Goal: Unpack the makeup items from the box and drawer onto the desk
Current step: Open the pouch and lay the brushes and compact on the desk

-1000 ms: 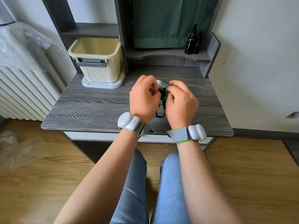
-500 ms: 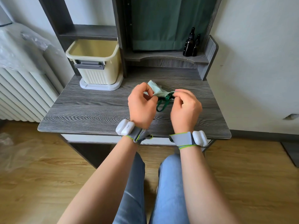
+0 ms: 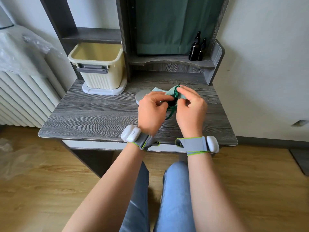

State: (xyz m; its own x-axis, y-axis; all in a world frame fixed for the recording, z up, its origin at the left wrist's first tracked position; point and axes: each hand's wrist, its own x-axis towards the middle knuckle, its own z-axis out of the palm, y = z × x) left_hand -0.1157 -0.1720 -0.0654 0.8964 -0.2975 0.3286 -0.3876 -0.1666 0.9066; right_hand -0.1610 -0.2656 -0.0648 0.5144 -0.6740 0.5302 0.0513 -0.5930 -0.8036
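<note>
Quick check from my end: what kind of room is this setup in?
Most likely a bedroom or dressing corner at home. A grey wood-grain vanity desk with a shelf hutch holds two dark dropper bottles, a white radiator stands on the left, and the floor is wood laminate.

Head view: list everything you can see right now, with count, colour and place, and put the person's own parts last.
Pouch: one, pale green with dark green drawstring, held over the desk's middle by both hands.
Round case: one, grey, flat on the desk, partly behind the left hand.
Box: one, cream with grey handle, open, back left of the desk on a grey lid.
Dropper bottles: two, dark, on the right of the small shelf.
Curtain: one, dark green, behind the shelf.
Desk: one, grey woodgrain, white drawer front below.
Radiator: one, white, far left.
Left hand: pinching the pouch; white wrist device.
Right hand: pinching the pouch; white wrist device.
</note>
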